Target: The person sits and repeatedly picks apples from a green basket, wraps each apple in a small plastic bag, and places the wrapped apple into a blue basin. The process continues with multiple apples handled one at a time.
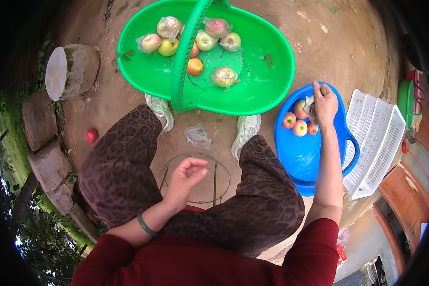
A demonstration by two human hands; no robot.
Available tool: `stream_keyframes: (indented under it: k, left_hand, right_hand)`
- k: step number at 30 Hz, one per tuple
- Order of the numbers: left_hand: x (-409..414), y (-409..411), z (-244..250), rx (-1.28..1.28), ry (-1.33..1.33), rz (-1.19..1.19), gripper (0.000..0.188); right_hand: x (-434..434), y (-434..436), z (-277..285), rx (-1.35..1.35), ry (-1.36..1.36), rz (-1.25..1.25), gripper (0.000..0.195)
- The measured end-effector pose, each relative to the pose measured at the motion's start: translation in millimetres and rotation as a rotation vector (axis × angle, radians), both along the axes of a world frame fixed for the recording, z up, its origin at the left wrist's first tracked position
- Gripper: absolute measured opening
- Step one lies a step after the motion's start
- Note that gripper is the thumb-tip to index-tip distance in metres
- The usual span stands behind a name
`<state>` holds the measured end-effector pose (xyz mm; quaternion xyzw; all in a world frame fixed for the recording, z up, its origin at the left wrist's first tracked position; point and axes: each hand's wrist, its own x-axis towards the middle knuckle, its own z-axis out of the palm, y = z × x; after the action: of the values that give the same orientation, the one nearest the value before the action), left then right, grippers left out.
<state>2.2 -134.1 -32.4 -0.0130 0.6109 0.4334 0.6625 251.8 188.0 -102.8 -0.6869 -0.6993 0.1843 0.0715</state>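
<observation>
My right hand (pixel 325 103) reaches over the blue plastic basket (pixel 304 157) and grips a crumpled greyish cloth (pixel 309 104). Several bare apples (pixel 300 128) lie in that basket, just left of the hand. What is under my palm is hidden. Above my lap hovers my left hand (pixel 186 180), fingers loosely curled and apart, holding nothing. A large green plastic basket (pixel 264 85) stands in front of my feet, its handle (pixel 183 64) arching across it. Inside are several apples, some wrapped in clear plastic film, such as the lone wrapped apple (pixel 224 77) near the middle.
A clear plastic bag (pixel 198 136) lies on the ground between my white shoes (pixel 247 130). To the left are a red apple (pixel 91 135), a round concrete block (pixel 73 71) and stone slabs (pixel 50 168). White perforated crates (pixel 373 143) stand right of the blue basket.
</observation>
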Motion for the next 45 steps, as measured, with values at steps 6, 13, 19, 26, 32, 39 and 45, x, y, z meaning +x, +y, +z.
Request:
stream_keyframes:
  k: [6,13,19,26,32,39,45]
  left_hand:
    - [-4,-3,6,0.001,-0.049,0.031,0.017]
    - [-11,-1,14,-0.028,-0.138,0.049,0.018]
    - [-19,-4,10,-0.055,-0.109,0.052,0.017]
    - [-20,-12,2,-0.011,-0.13,0.065,0.017]
    - [-26,-12,5,0.004,-0.138,0.051,0.017]
    - [-24,-15,10,0.016,-0.131,0.018,0.017]
    - [-14,-17,10,0.157,-0.134,0.041,0.014]
  right_hand:
    - [-147,-22,-42,-0.297,-0.08,0.775,0.023]
    - [-266,-74,-152,-0.238,-0.062,0.821,0.042]
    - [-300,-91,-186,0.23,-0.471,0.874,0.033]
    - [-302,-98,-210,0.44,-0.533,0.851,0.026]
    - [-298,-90,-208,0.253,-0.364,0.822,0.033]
    - [-275,-75,-121,-0.187,0.134,0.455,0.068]
    - [-207,-62,-62,-0.638,0.564,0.031,0.07]
